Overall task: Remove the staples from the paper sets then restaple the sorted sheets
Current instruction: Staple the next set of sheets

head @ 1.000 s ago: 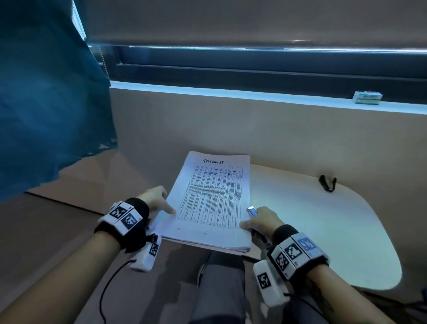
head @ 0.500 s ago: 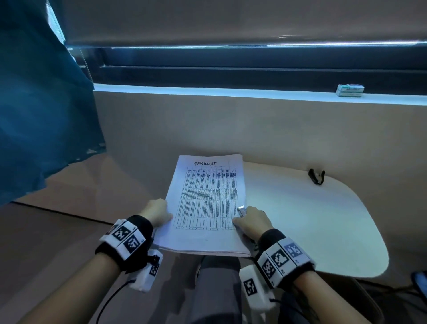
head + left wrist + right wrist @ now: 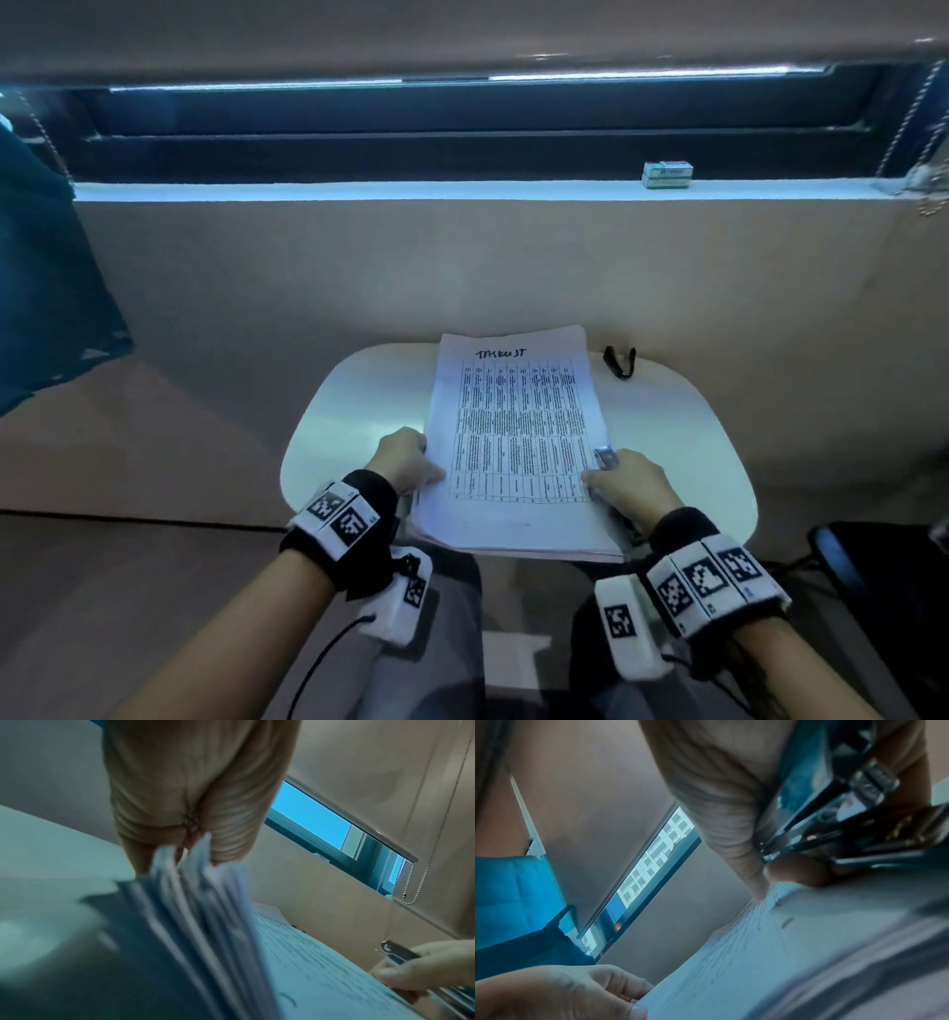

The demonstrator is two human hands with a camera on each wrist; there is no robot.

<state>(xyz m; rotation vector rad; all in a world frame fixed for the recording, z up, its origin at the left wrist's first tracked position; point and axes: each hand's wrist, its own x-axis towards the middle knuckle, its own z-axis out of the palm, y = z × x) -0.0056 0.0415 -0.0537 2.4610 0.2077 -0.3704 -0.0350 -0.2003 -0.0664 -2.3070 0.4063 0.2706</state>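
A thick stack of printed sheets [image 3: 518,437] with a handwritten title lies on the small white table [image 3: 349,411], its near end over the table's front edge. My left hand [image 3: 405,460] grips the stack's left edge, thumb on top; the wrist view shows the fanned sheets [image 3: 205,902] pinched between thumb and fingers [image 3: 226,825]. My right hand [image 3: 629,485] holds a metal stapler [image 3: 606,457] in its palm and pinches the stack's right edge with the thumb. The right wrist view shows the stapler [image 3: 834,811] against my palm and the thumb on the paper [image 3: 770,943].
A small black staple remover [image 3: 620,361] lies at the table's back edge near the wall. A small white and green box [image 3: 667,174] stands on the window sill. A blue curtain [image 3: 46,288] hangs at left. My knees are under the table.
Both hands have carried the stack right and forward, from beyond the table's left edge onto the tabletop. The grips look the same.
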